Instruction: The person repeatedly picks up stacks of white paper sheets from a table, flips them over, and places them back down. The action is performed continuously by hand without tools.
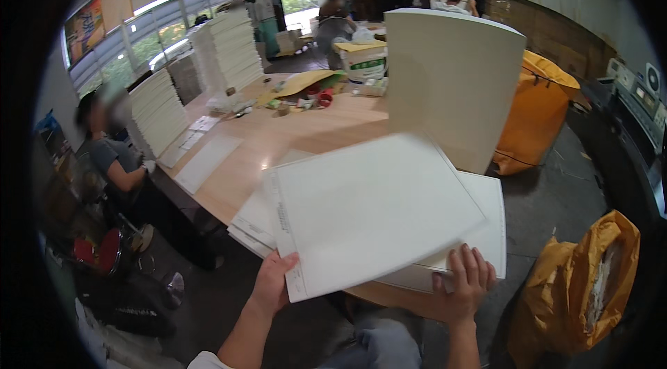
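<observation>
Apparently midway: holding large white rectangular sheet (379, 212), not yet set down.
Pinched in left hand (273, 279) above low white stack (481, 202) on pale wooden tabletop (340, 126); loosely spread right hand (464, 284) at stack's edge.

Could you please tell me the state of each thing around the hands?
White sheet: held at its near left corner, slanting across the lower stack.
Left hand: closed on the sheet.
Right hand: fingers spread, near the lower stack's near right corner.
Lower stack: partly covered by the sheet.
Tall pale stack: upright.
Orange bag: bulging.
Yellow bag: crumpled, gaping open.
</observation>
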`<action>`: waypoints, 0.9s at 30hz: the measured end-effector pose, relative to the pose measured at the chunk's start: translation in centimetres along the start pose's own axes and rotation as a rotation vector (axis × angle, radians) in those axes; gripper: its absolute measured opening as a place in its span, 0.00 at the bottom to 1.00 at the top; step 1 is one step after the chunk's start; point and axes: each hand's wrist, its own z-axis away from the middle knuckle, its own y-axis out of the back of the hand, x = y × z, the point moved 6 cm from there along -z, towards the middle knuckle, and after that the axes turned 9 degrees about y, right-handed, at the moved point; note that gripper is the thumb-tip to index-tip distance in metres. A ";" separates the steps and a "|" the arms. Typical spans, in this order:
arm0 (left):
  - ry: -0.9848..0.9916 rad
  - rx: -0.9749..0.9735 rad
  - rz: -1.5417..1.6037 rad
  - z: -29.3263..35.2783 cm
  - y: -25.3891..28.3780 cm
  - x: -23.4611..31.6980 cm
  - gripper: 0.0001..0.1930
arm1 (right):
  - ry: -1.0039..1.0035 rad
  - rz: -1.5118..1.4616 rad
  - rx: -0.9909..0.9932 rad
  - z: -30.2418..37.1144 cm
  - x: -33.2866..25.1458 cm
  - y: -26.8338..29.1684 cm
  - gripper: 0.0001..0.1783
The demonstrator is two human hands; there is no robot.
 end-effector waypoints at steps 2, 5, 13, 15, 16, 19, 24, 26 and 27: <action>-0.123 0.056 0.027 -0.4 3.9 1.5 0.23 | 0.017 0.003 -0.012 -0.1 0.0 0.0 0.27; -0.253 0.139 0.120 -1.5 8.8 2.6 0.21 | 0.024 -0.008 -0.004 -0.4 -0.5 0.2 0.26; -0.081 0.372 0.190 -6.2 20.2 -3.8 0.18 | 0.044 0.031 -0.048 -0.1 -0.5 -0.2 0.27; 0.004 0.442 0.157 -6.2 21.0 -5.2 0.18 | 0.048 0.034 -0.058 -0.1 -0.4 -0.2 0.27; 0.011 0.419 0.150 -6.2 20.7 -5.1 0.18 | 0.047 0.037 -0.065 0.0 -0.3 -0.1 0.28; 0.031 0.423 0.117 -6.5 20.7 -4.9 0.18 | 0.045 0.040 -0.076 -0.1 -0.3 0.0 0.28; 0.042 0.456 0.132 -5.9 20.5 -4.9 0.19 | 0.038 0.015 -0.092 -0.2 -0.5 0.0 0.28; 0.072 0.466 0.164 -5.3 20.2 -4.9 0.20 | 0.034 -0.003 -0.117 -0.3 -0.5 0.3 0.29; 0.138 0.549 -0.050 -4.5 20.7 -4.6 0.19 | 0.040 -0.033 -0.090 -0.3 -0.4 1.2 0.27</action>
